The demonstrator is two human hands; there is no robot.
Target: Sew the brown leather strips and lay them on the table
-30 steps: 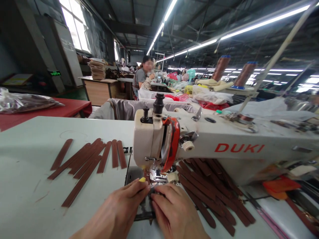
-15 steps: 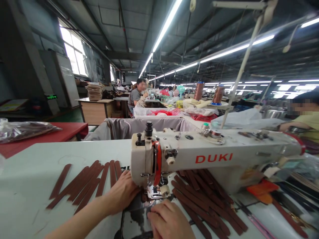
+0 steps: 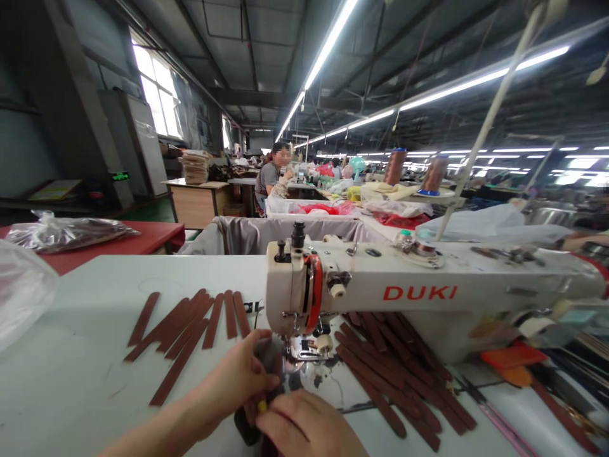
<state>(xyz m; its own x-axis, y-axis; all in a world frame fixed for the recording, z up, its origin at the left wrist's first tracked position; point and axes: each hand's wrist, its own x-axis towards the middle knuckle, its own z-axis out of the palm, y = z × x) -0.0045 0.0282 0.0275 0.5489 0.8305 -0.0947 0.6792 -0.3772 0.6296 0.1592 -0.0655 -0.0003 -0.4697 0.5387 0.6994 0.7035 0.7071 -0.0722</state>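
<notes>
I judged the brown strips (image 3: 180, 363) light and bendable, perhaps a little stiff along their length, and not fragile; the best hold would have been flat across one end, thumb over fingers. They looked narrow, reddish brown and dull, with rounded ends. Some lay fanned out on the table (image 3: 90, 355) to the left of the sewing machine (image 3: 361, 279), and a thicker, overlapping pile (image 3: 404, 383) lay to its right. The left hand (image 3: 245, 374) was bent beside the needle area, the right hand (image 3: 304, 422) curled close by, with a small yellow bit (image 3: 261, 406) between them. Blur hid what either grip held, if anything; I couldn't tell.
</notes>
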